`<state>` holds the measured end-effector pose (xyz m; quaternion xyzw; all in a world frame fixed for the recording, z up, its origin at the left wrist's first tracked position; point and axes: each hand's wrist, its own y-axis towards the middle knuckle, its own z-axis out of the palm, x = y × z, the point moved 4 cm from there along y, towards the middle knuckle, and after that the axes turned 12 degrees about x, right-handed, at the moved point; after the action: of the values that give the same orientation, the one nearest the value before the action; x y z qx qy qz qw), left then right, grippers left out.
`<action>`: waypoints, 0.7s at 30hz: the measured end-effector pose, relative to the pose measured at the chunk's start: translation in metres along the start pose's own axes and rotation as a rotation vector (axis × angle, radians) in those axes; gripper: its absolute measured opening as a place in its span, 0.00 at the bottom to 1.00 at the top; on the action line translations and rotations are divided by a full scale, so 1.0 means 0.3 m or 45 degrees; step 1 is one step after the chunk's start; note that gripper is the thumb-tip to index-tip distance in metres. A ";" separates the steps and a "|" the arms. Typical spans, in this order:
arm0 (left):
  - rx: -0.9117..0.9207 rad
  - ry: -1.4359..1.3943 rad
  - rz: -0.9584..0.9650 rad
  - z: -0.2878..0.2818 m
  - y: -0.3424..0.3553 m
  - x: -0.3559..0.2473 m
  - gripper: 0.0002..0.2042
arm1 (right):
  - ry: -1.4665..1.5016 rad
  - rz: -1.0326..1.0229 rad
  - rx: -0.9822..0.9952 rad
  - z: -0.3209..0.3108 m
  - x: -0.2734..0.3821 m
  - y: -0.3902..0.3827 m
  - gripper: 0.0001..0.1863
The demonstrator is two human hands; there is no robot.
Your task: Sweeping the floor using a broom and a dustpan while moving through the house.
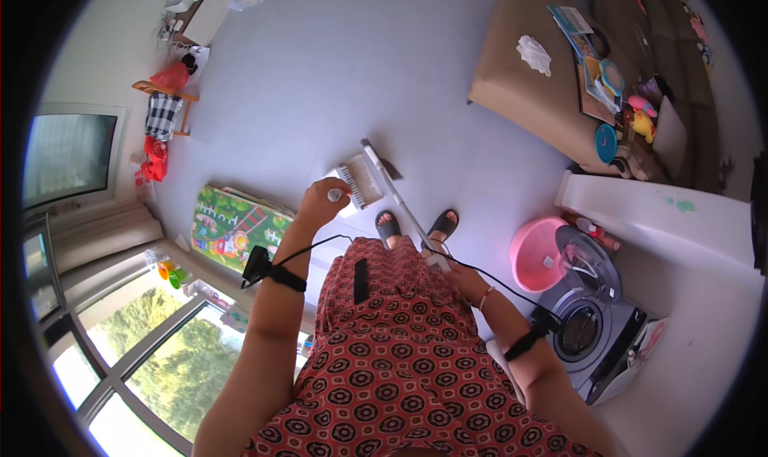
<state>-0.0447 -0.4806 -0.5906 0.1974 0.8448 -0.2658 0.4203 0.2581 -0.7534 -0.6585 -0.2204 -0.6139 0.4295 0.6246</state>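
My left hand [322, 202] is closed round the pale upright handle of a dustpan [366, 179], seen from above by its round end. The pan lies on the floor, a row of comb teeth along its inner side. Slanting beside it is a long, pale grey broom [410, 215], its far end by the pan's right edge, where a dark patch shows. My right hand [462, 279] grips its near end by my right thigh; the fingers are partly hidden. My feet in dark slippers [388, 223] stand just behind the pan.
A folded green play mat [240, 227] lies left of my left arm. At right are a pink basin [534, 253], a grey washing machine [582, 329] with its round door swung out, and a white low wall [656, 217]. A brown sofa [520, 97] holds toys and books; a wooden chair [186, 109] stands far left.
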 end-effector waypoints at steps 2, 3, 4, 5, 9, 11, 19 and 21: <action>-0.028 0.015 0.001 -0.010 0.000 0.019 0.07 | 0.313 0.038 0.097 0.015 0.046 -0.028 0.22; -0.037 -0.020 -0.006 -0.018 -0.008 0.030 0.07 | 0.632 0.074 0.194 0.036 0.077 -0.046 0.21; -0.044 -0.055 -0.007 -0.028 -0.014 0.032 0.06 | 0.623 0.079 0.194 0.044 0.091 -0.068 0.21; -0.053 -0.060 -0.013 -0.044 -0.028 0.048 0.06 | 0.631 0.067 0.175 0.052 0.091 -0.091 0.22; 0.027 -0.127 0.025 -0.122 -0.126 0.116 0.06 | 0.631 0.062 0.029 0.065 0.113 -0.197 0.25; 0.027 -0.130 0.049 -0.172 -0.195 0.134 0.06 | 0.517 0.093 0.087 0.062 0.152 -0.265 0.26; -0.335 -0.206 -0.124 -0.414 -0.489 0.274 0.07 | -1.047 -0.085 -0.229 -0.135 -0.016 -0.311 0.32; -0.354 -0.335 -0.217 -0.457 -0.550 0.275 0.06 | -1.230 -0.006 -0.197 -0.173 -0.055 -0.333 0.31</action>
<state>-0.2664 -0.5161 -0.5418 0.0289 0.8248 -0.2046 0.5263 0.3364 -0.8069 -0.5957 -0.0403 -0.8641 0.4343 0.2512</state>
